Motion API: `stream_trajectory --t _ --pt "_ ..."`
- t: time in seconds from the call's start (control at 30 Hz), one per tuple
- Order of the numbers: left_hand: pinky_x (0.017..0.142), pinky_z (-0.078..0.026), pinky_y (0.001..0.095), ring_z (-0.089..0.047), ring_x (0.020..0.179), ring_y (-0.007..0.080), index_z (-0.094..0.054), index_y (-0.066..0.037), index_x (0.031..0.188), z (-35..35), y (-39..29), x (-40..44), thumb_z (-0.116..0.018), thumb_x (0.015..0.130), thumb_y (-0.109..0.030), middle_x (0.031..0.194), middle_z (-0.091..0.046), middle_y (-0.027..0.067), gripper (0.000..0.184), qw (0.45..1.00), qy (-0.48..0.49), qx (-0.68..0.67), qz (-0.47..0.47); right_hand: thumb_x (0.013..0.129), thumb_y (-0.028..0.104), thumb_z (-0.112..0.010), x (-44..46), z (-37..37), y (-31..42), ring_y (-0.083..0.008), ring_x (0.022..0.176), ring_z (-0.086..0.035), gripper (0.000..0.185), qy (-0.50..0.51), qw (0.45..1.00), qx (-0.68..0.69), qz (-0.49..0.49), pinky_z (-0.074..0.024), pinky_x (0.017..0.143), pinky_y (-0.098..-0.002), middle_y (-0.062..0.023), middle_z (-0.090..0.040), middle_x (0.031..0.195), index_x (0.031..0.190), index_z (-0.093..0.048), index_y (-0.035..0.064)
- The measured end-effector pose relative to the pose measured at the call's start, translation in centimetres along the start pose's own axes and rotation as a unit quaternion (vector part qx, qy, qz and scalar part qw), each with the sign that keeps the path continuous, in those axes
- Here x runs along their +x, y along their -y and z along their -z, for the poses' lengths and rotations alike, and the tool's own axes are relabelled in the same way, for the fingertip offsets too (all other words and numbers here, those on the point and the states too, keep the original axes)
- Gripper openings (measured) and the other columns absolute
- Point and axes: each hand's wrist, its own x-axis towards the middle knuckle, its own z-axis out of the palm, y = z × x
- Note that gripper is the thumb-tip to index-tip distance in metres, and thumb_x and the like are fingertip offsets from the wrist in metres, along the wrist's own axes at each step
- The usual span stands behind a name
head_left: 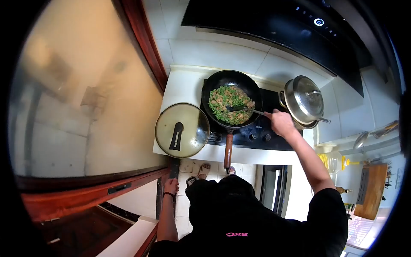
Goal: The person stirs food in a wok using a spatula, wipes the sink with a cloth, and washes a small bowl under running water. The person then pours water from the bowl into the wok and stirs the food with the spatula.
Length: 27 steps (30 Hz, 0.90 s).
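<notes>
My right hand (281,123) is closed around the handle of a spatula (256,112). The spatula's dark head rests among chopped green vegetables and pieces of meat (224,96) in a black wok (231,77). The wok sits on the left part of a black gas stove (274,139), its wooden handle (228,150) pointing toward me. Low at my side, my left hand (171,186) hangs with its fingers curled, and nothing shows in it. Left of the wok, a glass lid (195,128) with a black handle lies on the white counter.
A lidded steel pot (295,100) stands on the stove's right side. Above hangs a black range hood (265,21). To the right are an oil bottle (332,162) and a wooden cutting board (371,192). A red-framed glass door (141,43) borders the left.
</notes>
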Motion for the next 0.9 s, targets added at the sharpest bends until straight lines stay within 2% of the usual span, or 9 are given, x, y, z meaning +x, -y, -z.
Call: stream_trajectory --t 0.13,0.2,0.37,0.53,0.6,0.67,0.73,0.83,0.9 --pt "0.040 -0.041 0.0290 -0.055 0.050 0.0141 -0.061 -0.003 0.105 2.7 0.4 2.1 -0.065 0.100 -0.030 0.076 -0.064 0.0079 0.029 1.000 0.027 0.009 0.004 0.084 0.008 -0.062 -2.2 4.7 1.1 -0.0334 0.080 -0.070 0.045 0.028 0.999 -0.003 -0.046 -0.0557 0.070 -0.0459 -0.0159 -0.066 0.094 0.126 -0.072 0.0210" --pt "0.040 -0.041 0.0291 -0.055 0.049 0.0140 -0.060 -0.003 0.104 3.8 -0.1 1.7 -0.066 0.100 -0.030 0.075 -0.064 0.0077 0.028 0.999 0.031 -0.010 0.028 0.084 0.009 -0.064 -2.5 5.2 1.8 -0.0330 0.079 -0.070 0.041 0.078 0.997 -0.027 -0.010 -0.0556 0.069 -0.0450 -0.0152 -0.066 0.094 0.122 -0.074 0.0202" --pt "0.040 -0.041 0.0299 -0.055 0.049 0.0146 -0.059 -0.006 0.097 5.5 0.2 2.0 -0.065 0.100 -0.028 0.072 -0.063 0.0057 0.023 0.999 0.013 0.013 0.039 0.085 0.010 -0.062 2.4 -0.9 4.2 -0.0332 0.076 -0.071 0.036 -0.016 1.000 -0.013 -0.022 -0.0567 0.062 -0.0438 -0.0156 -0.067 0.091 0.119 -0.074 0.0185" --pt "0.042 -0.044 0.0298 -0.055 0.050 0.0150 -0.061 -0.007 0.098 7.3 0.2 2.5 -0.063 0.101 -0.031 0.072 -0.063 0.0053 0.024 0.996 0.040 0.018 0.075 0.086 0.008 -0.059 7.9 0.7 7.5 -0.0358 0.078 -0.072 0.032 -0.065 0.992 0.021 -0.111 -0.0585 0.065 -0.0457 -0.0194 -0.069 0.097 0.115 -0.071 0.0122" --pt "0.042 -0.045 0.0295 -0.056 0.050 0.0150 -0.062 -0.007 0.100 7.5 0.0 2.8 -0.063 0.101 -0.032 0.071 -0.062 0.0052 0.025 0.995 0.034 0.021 0.091 0.084 0.007 -0.060 9.6 -1.8 7.6 -0.0371 0.080 -0.072 0.031 -0.040 0.997 0.012 -0.058 -0.0595 0.068 -0.0464 -0.0209 -0.069 0.101 0.114 -0.070 0.0102" --pt "0.042 -0.045 0.0297 -0.056 0.050 0.0152 -0.062 -0.007 0.101 7.7 0.2 3.1 -0.063 0.100 -0.032 0.071 -0.063 0.0053 0.026 0.994 0.035 0.032 0.097 0.082 0.007 -0.063 9.1 -2.8 7.4 -0.0370 0.081 -0.072 0.029 -0.035 0.997 0.021 -0.059 -0.0602 0.070 -0.0464 -0.0202 -0.070 0.101 0.110 -0.070 0.0088" --pt "0.042 -0.045 0.0299 -0.055 0.050 0.0153 -0.063 -0.007 0.102 8.1 0.7 2.7 -0.064 0.100 -0.033 0.072 -0.063 0.0055 0.026 0.993 0.034 0.038 0.107 0.082 0.008 -0.064 7.0 -0.2 6.0 -0.0365 0.080 -0.072 0.025 0.009 0.999 0.024 -0.028 -0.0602 0.069 -0.0463 -0.0193 -0.070 0.099 0.106 -0.072 0.0089" --pt "0.041 -0.045 0.0304 -0.055 0.049 0.0153 -0.062 -0.008 0.105 8.7 1.3 2.1 -0.064 0.099 -0.036 0.075 -0.064 0.0060 0.029 0.990 0.019 0.058 0.125 0.091 0.012 -0.059 3.3 2.6 2.8 -0.0346 0.077 -0.071 0.034 0.001 1.000 -0.016 -0.011 -0.0547 0.063 -0.0474 -0.0170 -0.068 0.091 0.121 -0.073 0.0160" --pt "0.040 -0.042 0.0308 -0.052 0.048 0.0157 -0.063 -0.010 0.105 9.9 3.9 2.4 -0.063 0.099 -0.041 0.076 -0.064 0.0060 0.032 0.985 0.016 0.008 0.172 0.092 0.011 -0.057 1.2 5.3 2.2 -0.0338 0.077 -0.070 0.034 0.024 0.999 -0.025 -0.010 -0.0541 0.064 -0.0473 -0.0160 -0.067 0.090 0.121 -0.074 0.0178"
